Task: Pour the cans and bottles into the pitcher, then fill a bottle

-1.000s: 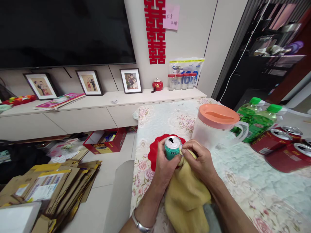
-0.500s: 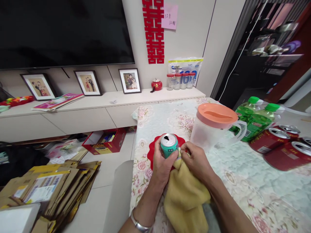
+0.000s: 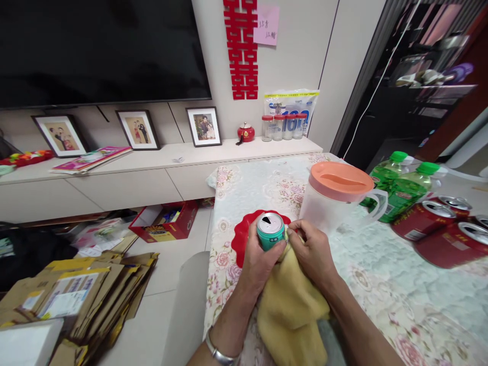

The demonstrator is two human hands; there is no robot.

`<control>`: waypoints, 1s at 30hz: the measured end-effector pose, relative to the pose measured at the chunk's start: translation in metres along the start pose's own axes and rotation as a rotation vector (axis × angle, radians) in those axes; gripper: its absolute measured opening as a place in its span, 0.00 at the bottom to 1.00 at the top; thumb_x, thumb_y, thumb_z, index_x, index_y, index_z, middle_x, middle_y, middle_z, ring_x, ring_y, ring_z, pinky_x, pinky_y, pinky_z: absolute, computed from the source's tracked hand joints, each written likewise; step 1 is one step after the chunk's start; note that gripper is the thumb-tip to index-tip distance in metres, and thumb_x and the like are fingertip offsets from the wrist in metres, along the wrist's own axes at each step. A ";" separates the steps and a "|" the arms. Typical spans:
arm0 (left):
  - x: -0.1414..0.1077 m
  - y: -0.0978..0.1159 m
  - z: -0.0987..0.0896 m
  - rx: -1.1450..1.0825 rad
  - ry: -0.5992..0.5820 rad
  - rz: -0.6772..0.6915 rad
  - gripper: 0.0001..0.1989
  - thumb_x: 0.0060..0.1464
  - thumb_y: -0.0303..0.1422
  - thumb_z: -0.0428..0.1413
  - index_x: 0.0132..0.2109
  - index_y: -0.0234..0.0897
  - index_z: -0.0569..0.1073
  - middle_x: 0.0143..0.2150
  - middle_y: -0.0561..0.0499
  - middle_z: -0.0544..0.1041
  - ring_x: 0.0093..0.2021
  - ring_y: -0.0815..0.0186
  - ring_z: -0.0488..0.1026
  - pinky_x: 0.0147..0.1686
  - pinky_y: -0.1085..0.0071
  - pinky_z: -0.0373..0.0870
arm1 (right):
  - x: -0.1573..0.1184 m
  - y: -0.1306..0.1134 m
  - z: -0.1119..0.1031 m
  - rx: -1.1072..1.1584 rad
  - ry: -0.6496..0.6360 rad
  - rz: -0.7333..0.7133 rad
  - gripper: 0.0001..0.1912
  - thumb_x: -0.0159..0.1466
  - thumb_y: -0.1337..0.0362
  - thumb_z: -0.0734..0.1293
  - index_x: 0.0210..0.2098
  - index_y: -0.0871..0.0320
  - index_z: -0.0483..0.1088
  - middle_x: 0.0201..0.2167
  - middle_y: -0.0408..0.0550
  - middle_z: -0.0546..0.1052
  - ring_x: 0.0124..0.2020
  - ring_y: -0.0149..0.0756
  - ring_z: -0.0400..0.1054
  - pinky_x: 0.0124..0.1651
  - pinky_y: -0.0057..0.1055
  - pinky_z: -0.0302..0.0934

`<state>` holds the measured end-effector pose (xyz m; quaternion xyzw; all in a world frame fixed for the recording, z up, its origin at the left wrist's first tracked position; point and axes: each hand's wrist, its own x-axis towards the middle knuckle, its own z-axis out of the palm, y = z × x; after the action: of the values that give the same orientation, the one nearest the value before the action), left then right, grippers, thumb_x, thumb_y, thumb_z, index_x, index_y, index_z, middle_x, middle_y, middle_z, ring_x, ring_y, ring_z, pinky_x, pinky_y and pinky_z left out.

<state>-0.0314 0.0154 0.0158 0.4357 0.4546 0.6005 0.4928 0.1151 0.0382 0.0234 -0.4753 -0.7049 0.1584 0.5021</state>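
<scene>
An opened teal drink can [image 3: 271, 234] is gripped around its side by my left hand [image 3: 256, 264], its silver top tilted toward me. My right hand [image 3: 312, 248] pinches a yellow cloth [image 3: 292, 305] against the can's right side. From there the cloth hangs down over the table edge between my forearms. Under and behind the can lies a red scalloped dish [image 3: 240, 236], partly covered by my left hand.
A clear pitcher [image 3: 320, 208] with an orange lid stands right of my hands. Green bottles [image 3: 407, 190] and several dark red cans [image 3: 450, 249] are farther right on the flowered tablecloth [image 3: 263, 183]. Flattened cardboard [image 3: 91, 284] lies on the floor at left.
The can has shifted slightly right and toward me with my left hand. My right hand has moved a little right, still holding the cloth at the can's side.
</scene>
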 end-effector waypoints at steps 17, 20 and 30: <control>0.000 -0.004 -0.001 -0.120 -0.031 -0.007 0.33 0.47 0.41 0.73 0.56 0.42 0.67 0.51 0.47 0.78 0.51 0.56 0.77 0.53 0.60 0.73 | 0.004 -0.008 -0.008 0.083 -0.072 -0.262 0.04 0.68 0.70 0.64 0.36 0.56 0.70 0.32 0.43 0.75 0.33 0.30 0.70 0.37 0.26 0.62; 0.000 -0.004 -0.002 -0.133 0.000 -0.015 0.35 0.47 0.41 0.73 0.58 0.43 0.67 0.48 0.48 0.79 0.50 0.56 0.78 0.52 0.60 0.74 | 0.004 -0.006 -0.006 0.052 -0.115 -0.245 0.05 0.65 0.70 0.63 0.35 0.56 0.69 0.31 0.43 0.74 0.30 0.30 0.68 0.35 0.26 0.60; 0.000 -0.006 -0.003 -0.167 0.029 0.018 0.39 0.47 0.39 0.73 0.62 0.46 0.64 0.55 0.49 0.77 0.53 0.57 0.77 0.56 0.60 0.72 | 0.000 0.005 0.000 -0.075 -0.167 -0.065 0.05 0.63 0.69 0.63 0.30 0.57 0.67 0.26 0.42 0.73 0.26 0.31 0.66 0.31 0.26 0.56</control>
<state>-0.0327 0.0161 0.0094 0.3884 0.4060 0.6471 0.5154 0.1172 0.0408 0.0199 -0.4557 -0.7649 0.1546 0.4282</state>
